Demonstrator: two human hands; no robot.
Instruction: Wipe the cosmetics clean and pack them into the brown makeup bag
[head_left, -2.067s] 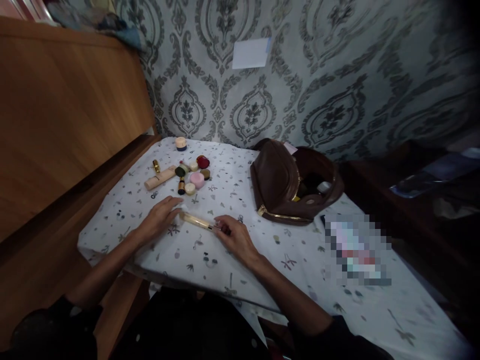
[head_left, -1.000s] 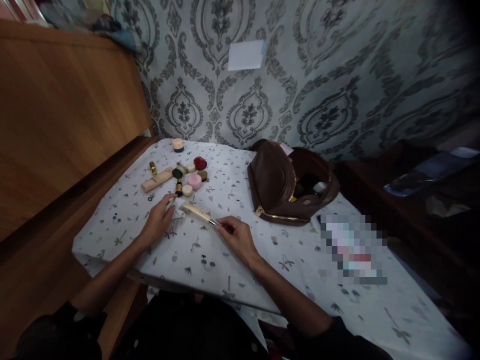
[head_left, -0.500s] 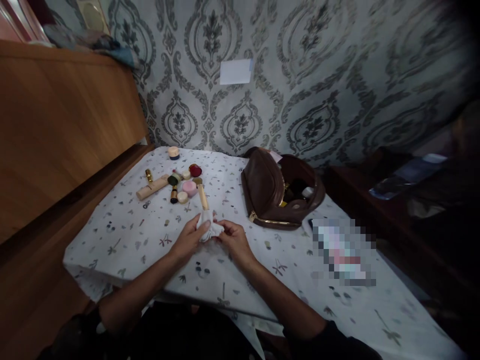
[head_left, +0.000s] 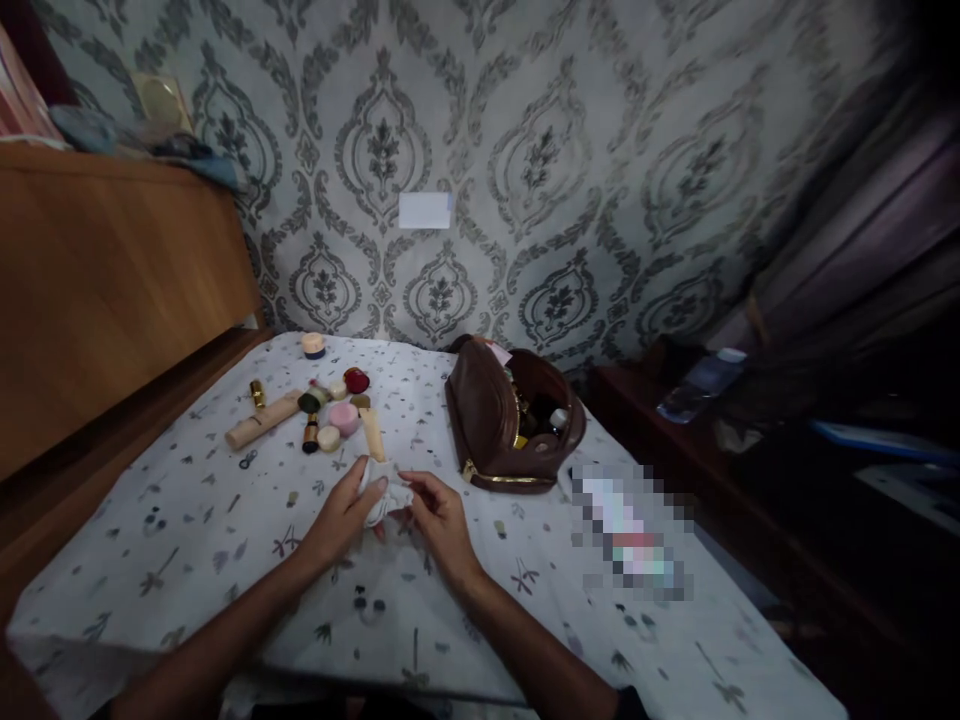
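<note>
My left hand is closed around a crumpled white wipe, thumb on top. A flat beige tube sticks up out of the wipe, away from me; its lower end is hidden by the wipe and fingers. My right hand pinches the wipe's right edge between thumb and fingers. Just beyond the tube stand a pink round jar, a small cream-lidded jar and a dark bottle with a gold band.
A brown bag stands unzipped with several items inside. Farther left lie a beige cylinder, a gold lipstick tube, a red round container and a peach-lidded jar. A blurred-out flat item lies right, on the patterned tablecloth.
The camera view has shifted, so the table things appear farther left and lower. Both hands still hold the wipe, which is bunched differently around the beige tube.
</note>
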